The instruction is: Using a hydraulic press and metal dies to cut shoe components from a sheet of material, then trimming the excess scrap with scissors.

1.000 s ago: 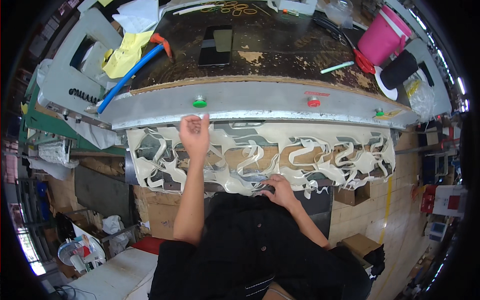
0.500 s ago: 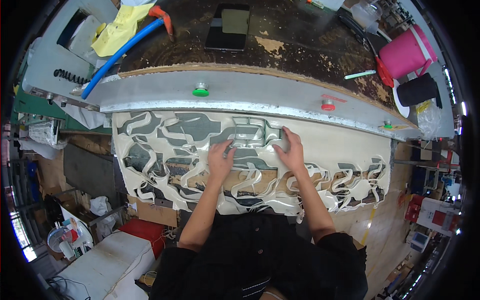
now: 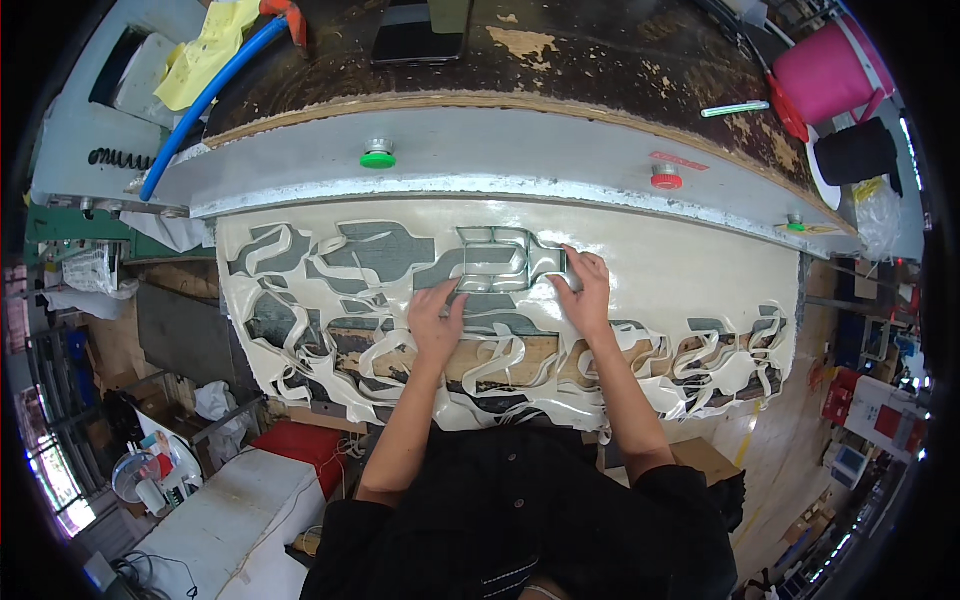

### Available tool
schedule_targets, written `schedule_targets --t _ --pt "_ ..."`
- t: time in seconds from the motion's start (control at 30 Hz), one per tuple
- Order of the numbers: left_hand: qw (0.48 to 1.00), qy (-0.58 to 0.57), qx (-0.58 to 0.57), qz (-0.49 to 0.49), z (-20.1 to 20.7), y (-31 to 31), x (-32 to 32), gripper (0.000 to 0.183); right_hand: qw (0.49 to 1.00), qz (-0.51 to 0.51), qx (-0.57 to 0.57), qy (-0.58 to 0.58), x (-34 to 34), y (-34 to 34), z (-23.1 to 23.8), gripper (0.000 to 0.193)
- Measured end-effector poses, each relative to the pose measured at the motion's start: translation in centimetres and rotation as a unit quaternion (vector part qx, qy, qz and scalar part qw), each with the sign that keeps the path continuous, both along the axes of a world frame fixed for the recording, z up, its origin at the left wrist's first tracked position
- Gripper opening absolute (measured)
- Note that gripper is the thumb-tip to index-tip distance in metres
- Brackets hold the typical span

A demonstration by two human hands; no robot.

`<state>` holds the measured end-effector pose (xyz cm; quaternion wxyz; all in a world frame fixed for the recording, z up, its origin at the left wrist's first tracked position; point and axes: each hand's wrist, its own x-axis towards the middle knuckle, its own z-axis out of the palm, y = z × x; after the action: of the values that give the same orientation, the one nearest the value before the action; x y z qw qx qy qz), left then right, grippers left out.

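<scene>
A metal cutting die (image 3: 528, 262), an open frame of thin upright strips, lies on a cream-coloured sheet (image 3: 680, 260). My left hand (image 3: 436, 322) is at the die's near left corner, its bent fingers and thumb against the frame. At the opposite end, my right hand (image 3: 587, 295) grips the die's right edge between thumb and fingers. Left of the die and nearer to me, the sheet is cut into curved holes and loose strips (image 3: 500, 355), with a grey-green surface (image 3: 385, 250) showing through. To the right of the die the sheet is whole.
Beyond the sheet runs a grey metal beam (image 3: 520, 165) with a green button (image 3: 378, 155) and a red button (image 3: 667, 177). On the worn dark top behind it are a phone (image 3: 420, 40), a blue-handled hammer (image 3: 215, 105), a pen (image 3: 735, 109) and a pink bucket (image 3: 825, 75).
The view has shifted a little, so the beam and dark top sit higher. Both hands stay at the die, with hardly any change in their grip.
</scene>
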<state>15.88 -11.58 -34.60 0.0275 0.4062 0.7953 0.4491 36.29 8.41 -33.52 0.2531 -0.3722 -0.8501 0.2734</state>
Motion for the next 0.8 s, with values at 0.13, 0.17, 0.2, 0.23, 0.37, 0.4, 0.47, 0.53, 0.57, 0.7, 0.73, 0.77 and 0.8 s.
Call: schedule_targets --t 0.13,0.17,0.2,0.23,0.37,0.4,0.47,0.53,0.57,0.7,0.73,0.77,0.8 --pt "1.000 -0.014 -0.008 -0.017 0.1 -0.5 0.3 0.033 1.000 -0.008 -0.001 0.005 0.4 -1.0 0.7 0.057" --pt "0.999 -0.025 -0.014 -0.025 0.2 -0.3 0.1 0.034 1.000 -0.010 0.005 0.010 0.2 -1.4 1.1 0.057" --pt "0.999 -0.020 -0.008 -0.028 0.2 -0.1 -0.1 0.034 0.997 -0.042 0.034 0.063 0.0 -2.1 1.5 0.055" --pt "0.998 -0.059 0.009 -0.025 0.7 -0.2 -0.3 0.034 0.989 -0.074 0.060 0.115 0.0 -3.4 1.9 0.052" --pt "0.975 -0.199 0.099 0.017 2.2 -0.1 -3.3 0.035 0.994 0.093 -0.043 0.026 4.3 -9.8 2.9 0.038" --pt "0.975 -0.188 0.109 0.033 2.9 0.2 -4.7 0.035 0.981 0.155 -0.111 -0.031 5.4 -11.2 3.1 0.033" --pt "0.954 -0.219 0.198 0.042 6.3 2.2 -7.6 0.033 0.957 0.246 -0.137 -0.067 6.0 -13.0 2.7 0.032" --pt "0.926 -0.255 0.277 0.036 9.9 4.7 -10.5 0.032 0.948 0.296 -0.093 -0.068 5.7 -13.4 2.1 0.033" --pt "0.921 -0.260 0.282 0.070 11.3 5.5 -12.0 0.034 0.957 0.265 -0.085 -0.078 5.5 -13.7 2.6 0.034" --pt "0.933 -0.243 0.256 0.073 14.2 4.4 -10.6 0.044 0.975 0.201 -0.057 -0.077 5.9 -13.8 4.1 0.037" --pt "0.933 -0.232 0.266 0.072 12.5 2.6 -10.8 0.040 0.974 0.209 -0.053 -0.072 5.5 -14.0 4.6 0.037" --pt "0.940 -0.230 0.249 0.050 11.8 1.7 -9.8 0.037 0.975 0.201 -0.047 -0.080 5.4 -13.9 4.9 0.037" --pt "0.945 -0.229 0.231 0.025 11.1 1.0 -8.4 0.035 0.977 0.191 -0.041 -0.089 5.5 -13.7 4.9 0.038"
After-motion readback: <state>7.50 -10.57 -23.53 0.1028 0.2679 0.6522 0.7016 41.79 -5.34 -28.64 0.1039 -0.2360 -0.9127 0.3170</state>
